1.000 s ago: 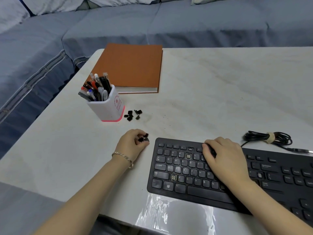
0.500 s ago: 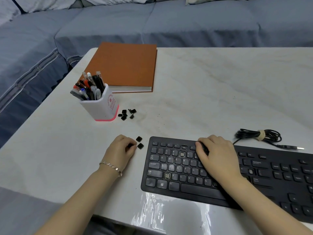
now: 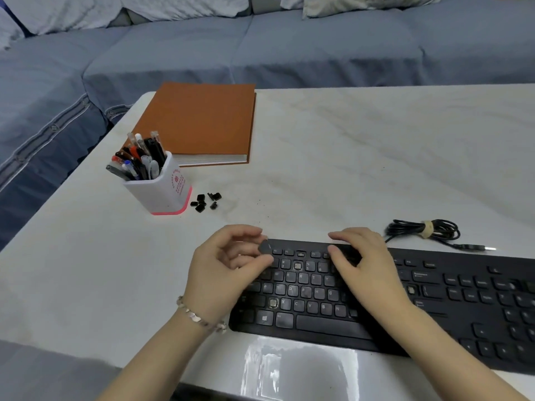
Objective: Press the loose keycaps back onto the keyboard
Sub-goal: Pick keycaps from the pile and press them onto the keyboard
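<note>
A black keyboard [image 3: 434, 308] lies along the near edge of the white table, with bare switch sockets showing among its keys. My left hand [image 3: 223, 270] hovers over the keyboard's upper-left corner and pinches a black keycap [image 3: 265, 246] between thumb and forefinger. My right hand [image 3: 367, 270] rests on the upper key rows, fingers curled down onto the keys. A small pile of loose black keycaps [image 3: 206, 201] lies on the table beside the pen cup.
A white pen cup [image 3: 162, 189] full of pens stands left of the loose keycaps. An orange book [image 3: 199, 123] lies behind it. The keyboard's coiled cable [image 3: 425, 231] sits at the right. A blue sofa surrounds the table [image 3: 362, 157].
My left hand has picked a keycap up off the table and moved right, over the keyboard's top-left corner. My right hand stays on the upper keys.
</note>
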`<state>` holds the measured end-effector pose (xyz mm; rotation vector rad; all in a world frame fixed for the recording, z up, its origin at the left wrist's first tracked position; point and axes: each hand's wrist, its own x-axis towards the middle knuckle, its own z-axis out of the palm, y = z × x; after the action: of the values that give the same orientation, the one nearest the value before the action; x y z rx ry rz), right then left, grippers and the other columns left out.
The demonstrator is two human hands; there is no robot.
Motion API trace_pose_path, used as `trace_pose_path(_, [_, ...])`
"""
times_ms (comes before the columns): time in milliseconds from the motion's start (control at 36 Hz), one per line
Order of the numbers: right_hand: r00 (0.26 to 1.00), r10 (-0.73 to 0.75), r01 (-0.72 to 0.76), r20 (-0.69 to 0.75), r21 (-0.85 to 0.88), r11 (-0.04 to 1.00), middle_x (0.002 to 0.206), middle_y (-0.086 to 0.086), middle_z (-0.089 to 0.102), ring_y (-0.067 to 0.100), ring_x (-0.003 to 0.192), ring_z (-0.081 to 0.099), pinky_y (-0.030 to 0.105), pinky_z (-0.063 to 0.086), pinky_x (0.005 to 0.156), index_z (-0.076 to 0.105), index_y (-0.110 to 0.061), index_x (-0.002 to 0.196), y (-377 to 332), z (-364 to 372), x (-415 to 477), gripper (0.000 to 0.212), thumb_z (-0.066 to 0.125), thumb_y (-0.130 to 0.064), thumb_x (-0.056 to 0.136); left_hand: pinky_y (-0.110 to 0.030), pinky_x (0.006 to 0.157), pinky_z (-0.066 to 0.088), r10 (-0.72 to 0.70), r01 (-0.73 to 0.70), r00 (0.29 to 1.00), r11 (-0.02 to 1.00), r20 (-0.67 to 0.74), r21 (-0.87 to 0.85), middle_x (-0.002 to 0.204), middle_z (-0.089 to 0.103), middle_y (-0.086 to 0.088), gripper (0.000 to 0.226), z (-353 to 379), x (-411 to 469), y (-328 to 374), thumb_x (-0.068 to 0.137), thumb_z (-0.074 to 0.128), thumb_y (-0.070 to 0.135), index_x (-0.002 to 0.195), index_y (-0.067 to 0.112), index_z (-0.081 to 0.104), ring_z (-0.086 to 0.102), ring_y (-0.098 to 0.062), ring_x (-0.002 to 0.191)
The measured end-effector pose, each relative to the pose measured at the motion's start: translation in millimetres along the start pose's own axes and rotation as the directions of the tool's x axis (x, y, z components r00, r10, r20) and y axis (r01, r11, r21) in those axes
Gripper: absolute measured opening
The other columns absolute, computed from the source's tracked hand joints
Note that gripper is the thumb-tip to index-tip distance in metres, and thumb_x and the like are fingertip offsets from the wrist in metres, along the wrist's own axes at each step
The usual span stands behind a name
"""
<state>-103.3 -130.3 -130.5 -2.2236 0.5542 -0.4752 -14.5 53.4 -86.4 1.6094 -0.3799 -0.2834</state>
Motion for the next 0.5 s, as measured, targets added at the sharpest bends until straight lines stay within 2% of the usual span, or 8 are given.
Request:
trace_pose_path(56, [0.995, 0.082, -0.094, 0.057, 0.251, 0.963, 0.084, -0.012, 0.064, 0.002, 0.083, 0.057, 0.0, 0.035, 0.078, 0.068, -0.027, 0.086, -12, -10, -5, 0.018, 0.066, -0.009, 0.08, -0.013, 0.056, 0.049, 0.017, -0.016, 0.999, 1.0, 0.051, -0.014, 0.077, 0.07, 0.003, 0.045, 11, -4, 2, 0.062, 0.073, -0.017, 0.083, 0.023, 0.067, 0.059, -0.005, 0.059])
trace_pose_path(111, [0.977, 0.143, -0.205, 0.161, 0.493, 0.846, 0.07, -0.011, 0.068, -0.002, 0.067, 0.06, 0.004, 0.042, 0.066, 0.068, -0.026, 0.078, -25, -19, -10, 0.022, 0.068, -0.005, 0.078, -0.011, 0.053, 0.045, 0.029, -0.029, 0.994, 1.0, 0.101, -0.006, 0.077, 0.069, 0.003, 0.048, 22, -6, 2, 0.06, 0.075, -0.016, 0.083, 0.025, 0.069, 0.057, -0.005, 0.056])
trace_pose_path(167, [0.96, 0.168, -0.27, 0.224, 0.585, 0.765, 0.063, -0.012, 0.068, -0.002, 0.059, 0.059, 0.007, 0.044, 0.061, 0.069, -0.021, 0.076, -32, -26, -14, 0.019, 0.069, -0.002, 0.075, -0.014, 0.053, 0.047, 0.03, -0.033, 0.99, 0.999, 0.136, 0.016, 0.077, 0.068, 0.002, 0.05, 34, -8, 2, 0.059, 0.077, -0.013, 0.083, 0.03, 0.07, 0.058, -0.009, 0.058])
trace_pose_path(250, [0.928, 0.229, -0.365, 0.294, 0.594, 0.717, 0.062, -0.007, 0.069, 0.001, 0.059, 0.062, 0.012, 0.048, 0.059, 0.068, -0.016, 0.079, -34, -34, -18, 0.014, 0.073, -0.006, 0.071, -0.015, 0.056, 0.049, 0.042, -0.053, 0.984, 0.997, 0.171, 0.06, 0.076, 0.066, 0.005, 0.046, 53, -11, 0, 0.06, 0.079, -0.009, 0.083, 0.029, 0.067, 0.059, -0.008, 0.059])
trace_pose_path(333, [0.885, 0.33, -0.463, 0.327, 0.558, 0.689, 0.065, -0.001, 0.069, 0.004, 0.06, 0.063, 0.014, 0.05, 0.057, 0.067, -0.012, 0.081, -25, -42, -23, 0.018, 0.078, -0.009, 0.067, -0.009, 0.057, 0.047, 0.099, -0.125, 0.973, 0.985, 0.211, 0.115, 0.073, 0.064, 0.004, 0.049, 76, -15, -5, 0.063, 0.074, -0.014, 0.084, 0.03, 0.065, 0.058, 0.0, 0.059])
trace_pose_path(417, [0.878, 0.397, -0.477, 0.267, 0.532, 0.699, 0.067, 0.004, 0.067, 0.005, 0.059, 0.061, 0.014, 0.05, 0.058, 0.066, -0.013, 0.074, -14, -50, -29, 0.02, 0.082, -0.01, 0.062, -0.005, 0.061, 0.045, 0.202, -0.262, 0.942, 0.941, 0.267, 0.212, 0.076, 0.061, 0.003, 0.059, 99, -21, -10, 0.062, 0.068, -0.018, 0.085, 0.035, 0.061, 0.059, 0.002, 0.068])
trace_pose_path(500, [0.882, 0.432, -0.463, 0.187, 0.514, 0.722, 0.063, -0.001, 0.066, 0.002, 0.057, 0.061, 0.011, 0.049, 0.058, 0.067, -0.014, 0.072, 1, -62, -36, 0.017, 0.081, -0.009, 0.064, -0.007, 0.065, 0.046, 0.22, -0.312, 0.913, 0.92, 0.344, 0.238, 0.083, 0.061, 0.007, 0.06, 117, -23, -17, 0.064, 0.071, -0.014, 0.09, 0.038, 0.058, 0.06, 0.002, 0.077])
